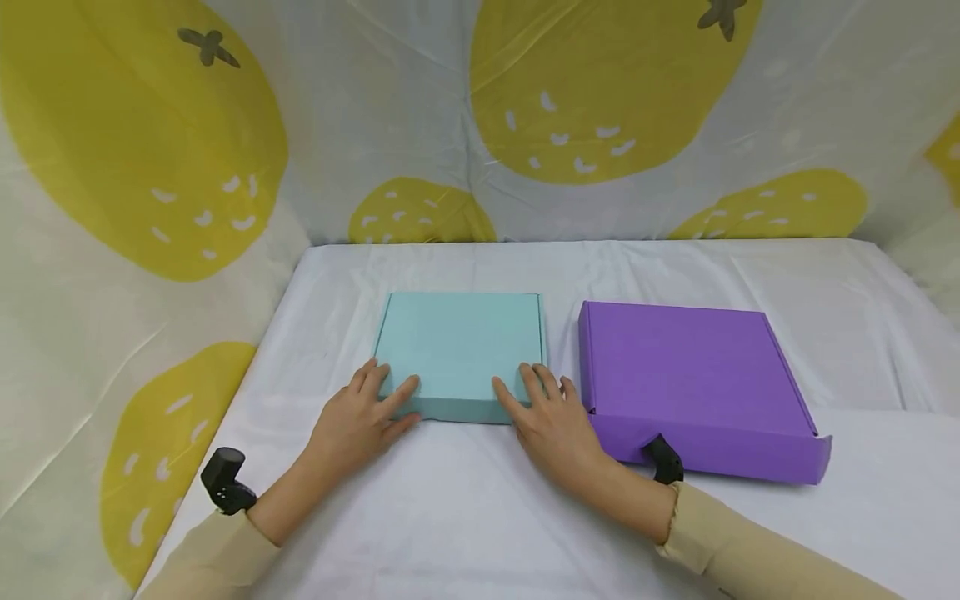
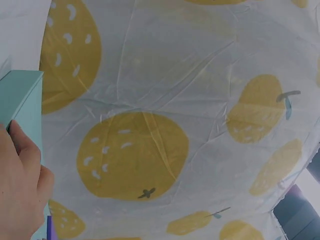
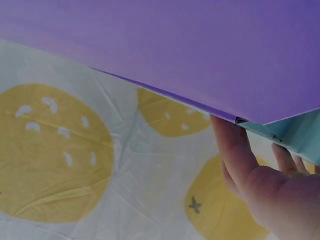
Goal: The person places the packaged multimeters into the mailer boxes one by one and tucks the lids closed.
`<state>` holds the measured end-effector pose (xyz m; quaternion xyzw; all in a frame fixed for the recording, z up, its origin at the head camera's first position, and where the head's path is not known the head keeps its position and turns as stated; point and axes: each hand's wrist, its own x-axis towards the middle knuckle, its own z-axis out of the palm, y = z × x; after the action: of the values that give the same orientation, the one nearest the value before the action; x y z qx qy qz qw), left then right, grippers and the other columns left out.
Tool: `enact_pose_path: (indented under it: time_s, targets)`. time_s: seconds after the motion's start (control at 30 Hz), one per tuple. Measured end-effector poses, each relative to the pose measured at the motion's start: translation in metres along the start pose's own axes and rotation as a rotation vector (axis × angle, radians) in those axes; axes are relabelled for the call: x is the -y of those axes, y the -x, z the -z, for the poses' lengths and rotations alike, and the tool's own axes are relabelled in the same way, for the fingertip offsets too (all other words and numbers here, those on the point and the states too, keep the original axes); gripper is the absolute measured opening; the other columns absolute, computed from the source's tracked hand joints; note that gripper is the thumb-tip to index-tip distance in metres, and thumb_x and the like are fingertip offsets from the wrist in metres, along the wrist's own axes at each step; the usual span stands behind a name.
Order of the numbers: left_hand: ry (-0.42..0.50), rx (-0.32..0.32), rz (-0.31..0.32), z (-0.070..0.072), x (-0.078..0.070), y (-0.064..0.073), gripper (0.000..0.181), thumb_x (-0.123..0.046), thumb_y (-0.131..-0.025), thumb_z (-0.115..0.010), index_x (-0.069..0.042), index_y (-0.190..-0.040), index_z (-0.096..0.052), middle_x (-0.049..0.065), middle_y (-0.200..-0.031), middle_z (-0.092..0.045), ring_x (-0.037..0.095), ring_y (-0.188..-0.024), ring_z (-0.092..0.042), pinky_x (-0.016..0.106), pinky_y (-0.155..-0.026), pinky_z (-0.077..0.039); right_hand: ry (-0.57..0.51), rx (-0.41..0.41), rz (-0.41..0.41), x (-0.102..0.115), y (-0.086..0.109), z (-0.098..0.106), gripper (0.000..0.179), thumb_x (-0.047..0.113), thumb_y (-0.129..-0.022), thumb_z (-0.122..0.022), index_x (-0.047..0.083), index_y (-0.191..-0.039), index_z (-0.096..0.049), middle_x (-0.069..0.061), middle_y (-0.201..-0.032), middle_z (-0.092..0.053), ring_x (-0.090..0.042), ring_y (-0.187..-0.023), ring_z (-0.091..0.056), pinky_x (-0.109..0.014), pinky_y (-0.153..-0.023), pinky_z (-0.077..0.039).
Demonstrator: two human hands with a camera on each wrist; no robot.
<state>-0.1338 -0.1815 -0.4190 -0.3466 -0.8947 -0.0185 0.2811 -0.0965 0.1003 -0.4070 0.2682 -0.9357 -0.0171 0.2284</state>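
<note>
A light teal cardboard box (image 1: 465,337) lies flat on the white cloth with its lid down. My left hand (image 1: 358,421) rests at its front left corner, some fingers on the lid and the left edge, the thumb low by the front face. On the front right corner, my right hand (image 1: 555,425) lies with spread fingers touching the lid and the right edge. The left wrist view shows the left hand (image 2: 22,185) against the side of the teal box (image 2: 22,95). In the right wrist view, the purple box (image 3: 200,55) hides part of the teal box beyond the right hand (image 3: 265,185).
Right of the teal box sits a purple cardboard box (image 1: 682,358), its front flap (image 1: 720,450) sticking out at the right end. The white cloth (image 1: 465,517) covers the table. Curtains with yellow fruit prints (image 1: 615,83) hang behind and at the sides.
</note>
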Motion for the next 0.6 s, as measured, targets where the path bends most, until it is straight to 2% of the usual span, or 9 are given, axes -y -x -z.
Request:
enact_pose_path:
  time_s: [0.1, 0.2, 0.27, 0.37, 0.47, 0.6]
  targets:
    - [-0.036, -0.067, 0.008, 0.003, 0.001, -0.006, 0.052, -0.058, -0.089, -0.038, -0.014, -0.108, -0.06, 0.015, -0.098, -0.058, 0.034, -0.09, -0.061, 0.04, -0.055, -0.051, 0.003, 0.013, 0.011, -0.002, -0.002, 0.003, 0.055, 0.027, -0.072, -0.071, 0.02, -0.124, -0.054, -0.016, -0.117, -0.054, -0.031, -0.106, -0.052, -0.045, -0.078, -0.049]
    - [-0.037, -0.089, 0.033, 0.008, -0.001, -0.017, 0.052, -0.057, -0.087, -0.043, -0.012, -0.101, -0.064, 0.01, -0.095, -0.063, 0.03, -0.086, -0.063, 0.043, -0.069, -0.052, -0.022, 0.058, 0.008, -0.005, -0.006, 0.009, 0.056, 0.038, -0.073, -0.071, 0.017, -0.121, -0.054, -0.015, -0.116, -0.053, -0.03, -0.105, -0.052, -0.045, -0.08, -0.048]
    - [-0.033, -0.058, 0.051, 0.01, -0.003, -0.027, 0.049, -0.056, -0.084, -0.049, -0.013, -0.101, -0.065, 0.009, -0.098, -0.065, 0.031, -0.088, -0.063, 0.046, -0.078, -0.05, -0.042, 0.085, -0.005, -0.007, -0.009, 0.013, 0.055, 0.045, -0.074, -0.068, 0.016, -0.119, -0.054, -0.014, -0.114, -0.054, -0.03, -0.104, -0.052, -0.045, -0.082, -0.047]
    - [-0.004, 0.027, 0.088, 0.014, -0.007, -0.043, 0.048, -0.054, -0.082, -0.055, -0.015, -0.107, -0.065, 0.009, -0.107, -0.065, 0.032, -0.095, -0.061, 0.051, -0.086, -0.045, -0.082, 0.113, -0.036, -0.011, -0.015, 0.02, 0.051, 0.048, -0.079, -0.062, 0.014, -0.116, -0.056, -0.013, -0.112, -0.056, -0.03, -0.104, -0.053, -0.044, -0.083, -0.047]
    - [0.013, 0.091, 0.111, 0.015, -0.011, -0.062, 0.047, -0.052, -0.083, -0.056, -0.016, -0.114, -0.063, 0.01, -0.113, -0.063, 0.031, -0.101, -0.06, 0.052, -0.092, -0.041, -0.122, 0.133, -0.084, -0.02, -0.023, 0.026, 0.048, 0.048, -0.083, -0.058, 0.013, -0.116, -0.058, -0.014, -0.111, -0.058, -0.031, -0.105, -0.053, -0.044, -0.083, -0.047]
    - [0.009, 0.124, 0.11, 0.01, -0.015, -0.09, 0.046, -0.051, -0.087, -0.051, -0.018, -0.117, -0.061, 0.008, -0.116, -0.062, 0.028, -0.104, -0.059, 0.051, -0.095, -0.039, -0.164, 0.166, -0.154, -0.036, -0.035, 0.031, 0.047, 0.046, -0.086, -0.055, 0.01, -0.115, -0.058, -0.017, -0.112, -0.057, -0.033, -0.106, -0.052, -0.045, -0.08, -0.048]
